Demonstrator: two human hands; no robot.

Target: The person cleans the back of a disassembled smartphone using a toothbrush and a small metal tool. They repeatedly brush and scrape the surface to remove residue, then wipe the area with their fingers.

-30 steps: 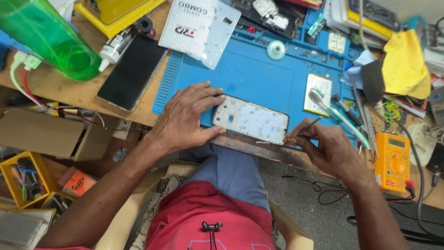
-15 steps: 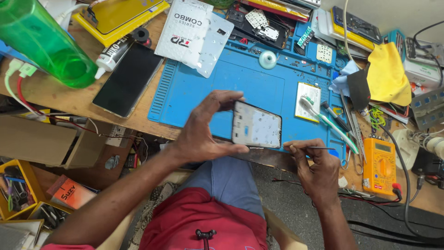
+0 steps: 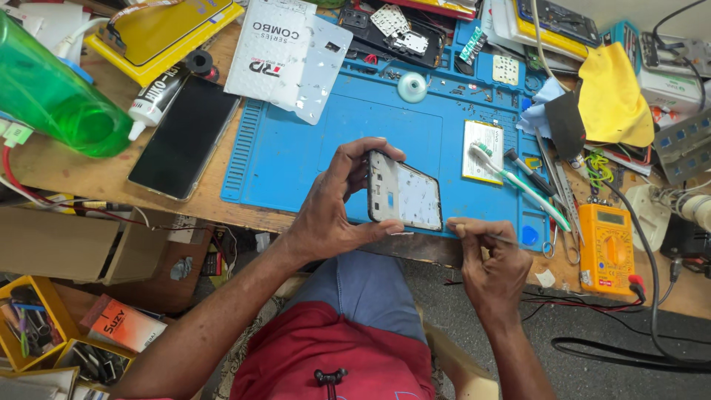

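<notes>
1. Above the near edge of a blue mat (image 3: 296, 155), a phone frame (image 3: 404, 191) is tilted up, gripped by the left hand (image 3: 333, 207), fingers curled round its left side.
2. The right hand (image 3: 492, 259) pinches a thin tool (image 3: 485, 237) shut-fingered, just right of the frame.
3. Beyond lie a battery (image 3: 483, 141), a toothbrush (image 3: 518, 181), an orange multimeter (image 3: 611, 248), a dark phone (image 3: 185, 137) and a green bottle (image 3: 52, 96).

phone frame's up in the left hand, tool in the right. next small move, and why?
Probably bring the thin tool back up to the lower edge of the phone frame. The left hand grips the frame, tilted up off the blue mat, while the right hand holds the tool low, just clear of the frame's corner, so tip and work are apart.
</notes>
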